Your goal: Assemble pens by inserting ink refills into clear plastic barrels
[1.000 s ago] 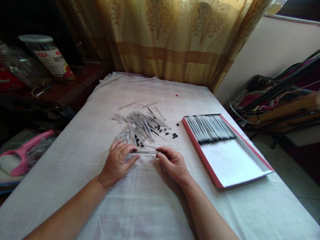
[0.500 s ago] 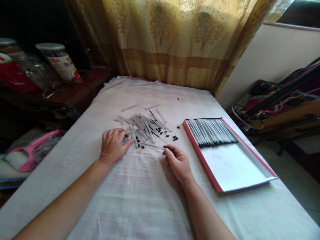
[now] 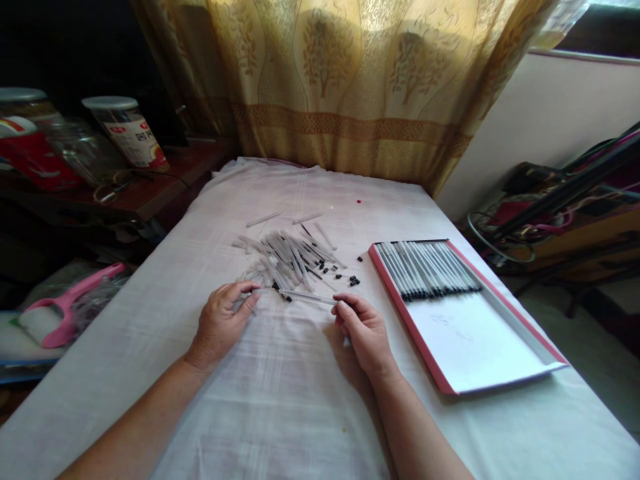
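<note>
My left hand (image 3: 220,323) is closed, thumb and forefinger pinching a translucent pen cap or tube (image 3: 264,290) whose kind is hard to make out. My right hand (image 3: 364,331) pinches one end of a slim clear pen barrel (image 3: 307,296). Its far end points left, towards the piece in my left hand, with a small gap between them. Just beyond both hands lies a loose pile of clear pen barrels (image 3: 287,253). Small black pen plugs (image 3: 339,276) are scattered to the right of the pile, and a few lie near the barrel's left end.
A shallow red-edged box (image 3: 480,353) on the right holds a row of black-tipped pens (image 3: 430,267). White cloth (image 3: 280,400) covers the table. Jars (image 3: 133,137) and scissors (image 3: 113,190) stand on a dark side cabinet. A pink-handled item (image 3: 65,300) lies at the left.
My left hand has drawn back from the pile towards me, and a translucent piece now shows at its fingertips. My right hand still holds the barrel. The view has shifted slightly.
</note>
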Available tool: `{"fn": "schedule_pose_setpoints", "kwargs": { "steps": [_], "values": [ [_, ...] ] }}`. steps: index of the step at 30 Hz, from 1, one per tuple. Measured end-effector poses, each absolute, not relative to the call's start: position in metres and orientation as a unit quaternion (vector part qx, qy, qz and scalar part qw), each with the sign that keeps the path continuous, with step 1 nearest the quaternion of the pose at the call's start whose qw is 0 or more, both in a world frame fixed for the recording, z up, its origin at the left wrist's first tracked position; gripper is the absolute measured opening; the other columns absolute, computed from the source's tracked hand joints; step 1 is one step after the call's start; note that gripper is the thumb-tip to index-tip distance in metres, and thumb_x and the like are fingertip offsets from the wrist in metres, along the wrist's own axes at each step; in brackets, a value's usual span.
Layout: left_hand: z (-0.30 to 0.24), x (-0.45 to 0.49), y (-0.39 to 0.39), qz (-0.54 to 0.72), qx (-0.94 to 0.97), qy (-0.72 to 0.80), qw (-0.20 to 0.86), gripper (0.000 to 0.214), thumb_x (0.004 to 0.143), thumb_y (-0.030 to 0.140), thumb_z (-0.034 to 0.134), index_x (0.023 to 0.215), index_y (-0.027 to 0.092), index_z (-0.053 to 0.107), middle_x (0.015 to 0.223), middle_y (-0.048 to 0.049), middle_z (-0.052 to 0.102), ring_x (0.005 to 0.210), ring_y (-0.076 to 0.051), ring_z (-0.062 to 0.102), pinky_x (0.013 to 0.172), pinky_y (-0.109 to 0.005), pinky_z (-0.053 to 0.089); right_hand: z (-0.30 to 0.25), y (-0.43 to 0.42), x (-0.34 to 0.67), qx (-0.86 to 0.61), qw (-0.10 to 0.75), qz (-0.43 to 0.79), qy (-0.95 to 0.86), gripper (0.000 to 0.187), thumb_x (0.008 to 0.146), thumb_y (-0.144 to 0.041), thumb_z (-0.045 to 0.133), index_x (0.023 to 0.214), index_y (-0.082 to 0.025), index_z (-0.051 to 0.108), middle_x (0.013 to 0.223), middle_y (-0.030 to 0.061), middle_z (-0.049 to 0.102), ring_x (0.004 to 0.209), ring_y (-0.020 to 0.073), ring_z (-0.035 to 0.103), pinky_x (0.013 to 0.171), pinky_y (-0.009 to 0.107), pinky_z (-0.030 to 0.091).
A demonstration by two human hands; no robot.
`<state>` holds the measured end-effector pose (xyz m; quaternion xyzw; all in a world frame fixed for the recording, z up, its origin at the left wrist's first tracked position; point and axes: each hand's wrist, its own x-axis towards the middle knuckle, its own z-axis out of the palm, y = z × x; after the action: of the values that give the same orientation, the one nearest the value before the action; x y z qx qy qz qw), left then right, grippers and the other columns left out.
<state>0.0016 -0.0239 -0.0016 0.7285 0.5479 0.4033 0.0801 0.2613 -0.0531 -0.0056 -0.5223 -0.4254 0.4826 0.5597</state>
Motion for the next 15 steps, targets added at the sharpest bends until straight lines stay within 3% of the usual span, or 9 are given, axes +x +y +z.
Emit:
{"fn": "schedule_pose_setpoints", "kwargs": {
  "steps": [15],
  "values": [
    [0.0015, 0.0083, -0.0273, 0.403, 0.757, 0.507, 0.088, 0.028, 0.093, 0.044, 0.054, 0.096, 0.022, 0.071, 0.087, -0.0047, 0.074, 0.081, -0.021, 0.069, 0.080, -0.034, 0.053, 0.0000, -0.0556, 0.2604, -0.534, 0.528, 0.498, -0.434, 0.029, 0.076, -0.044, 0.071, 0.091, -0.019, 0.073, 0.069, 0.0020, 0.068, 0.055, 0.0117, 0.055, 0.047, 0.022, 0.042]
  ]
}}
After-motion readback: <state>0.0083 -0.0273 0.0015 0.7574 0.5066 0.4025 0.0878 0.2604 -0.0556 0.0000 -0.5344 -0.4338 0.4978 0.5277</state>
